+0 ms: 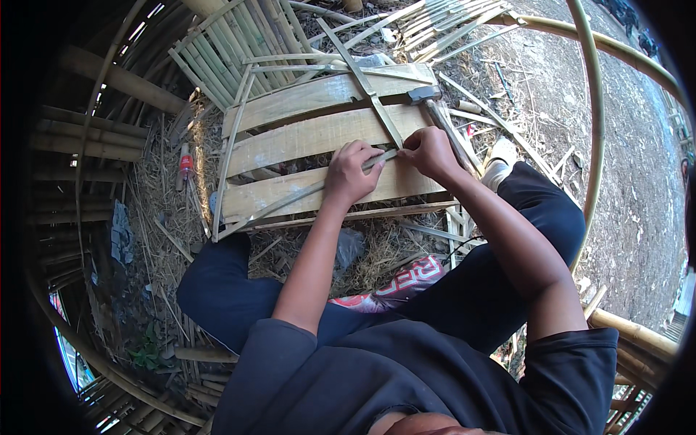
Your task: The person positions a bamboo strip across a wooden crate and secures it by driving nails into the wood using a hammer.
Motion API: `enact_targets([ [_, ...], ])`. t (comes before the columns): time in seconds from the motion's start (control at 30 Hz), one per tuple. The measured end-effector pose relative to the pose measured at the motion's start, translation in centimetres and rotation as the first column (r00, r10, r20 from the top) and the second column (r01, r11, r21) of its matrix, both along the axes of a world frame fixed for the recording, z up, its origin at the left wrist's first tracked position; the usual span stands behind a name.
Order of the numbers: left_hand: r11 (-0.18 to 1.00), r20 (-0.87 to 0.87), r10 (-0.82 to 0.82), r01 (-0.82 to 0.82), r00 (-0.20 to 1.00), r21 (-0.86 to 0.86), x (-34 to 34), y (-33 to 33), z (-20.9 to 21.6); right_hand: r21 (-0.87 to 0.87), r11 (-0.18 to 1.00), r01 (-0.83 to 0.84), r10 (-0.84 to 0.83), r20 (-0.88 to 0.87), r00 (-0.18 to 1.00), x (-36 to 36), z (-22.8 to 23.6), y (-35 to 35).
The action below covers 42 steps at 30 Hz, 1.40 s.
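Note:
A low wooden slat bench (pixel 304 138) stands before me. Across it lies a thin bamboo strip (pixel 283 202), slanting from its near left corner up to my hands. My left hand (pixel 353 172) is closed on this strip near its right end. At the meeting point with a second, longer strip (pixel 362 81), my right hand (pixel 431 151) pinches with thumb and finger; its fingertips partly hide the joint. That second strip reaches away past the bench's far edge. Just beyond my right hand, a hammer (pixel 425 94) rests on the bench's right end, its wooden handle pointing toward me.
Behind the bench lie bamboo slat panels (pixel 232 51) and another slatted piece (pixel 449 25). Bent bamboo poles (pixel 591 109) arch at the right. A bottle with a red label (pixel 186 163) lies among straw and offcuts on the left. My legs flank the bench's near side.

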State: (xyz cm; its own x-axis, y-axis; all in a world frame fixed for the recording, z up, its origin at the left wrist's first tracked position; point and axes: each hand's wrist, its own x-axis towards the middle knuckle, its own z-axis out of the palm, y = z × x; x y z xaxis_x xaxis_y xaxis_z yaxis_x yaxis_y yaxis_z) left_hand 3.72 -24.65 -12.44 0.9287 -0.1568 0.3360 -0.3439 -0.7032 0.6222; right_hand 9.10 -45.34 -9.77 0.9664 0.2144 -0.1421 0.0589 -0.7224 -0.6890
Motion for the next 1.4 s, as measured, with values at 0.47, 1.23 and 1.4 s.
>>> enact_targets([
  [0.47,0.999,0.013,-0.034,0.035,0.999,-0.040,0.1,0.2,-0.2,-0.011,0.997,-0.077,0.076,-0.042,0.996,1.0,-0.1,-0.3],
  [1.23,1.000,0.055,-0.010,0.008,0.998,0.025,-0.2,-0.3,0.2,0.037,0.996,-0.078,0.078,0.015,0.997,1.0,-0.6,-0.5],
  [1.4,0.999,0.061,0.019,-0.021,0.998,0.037,-0.2,-0.3,0.1,0.028,0.998,-0.061,0.060,0.020,0.998,1.0,-0.4,-0.5],
])
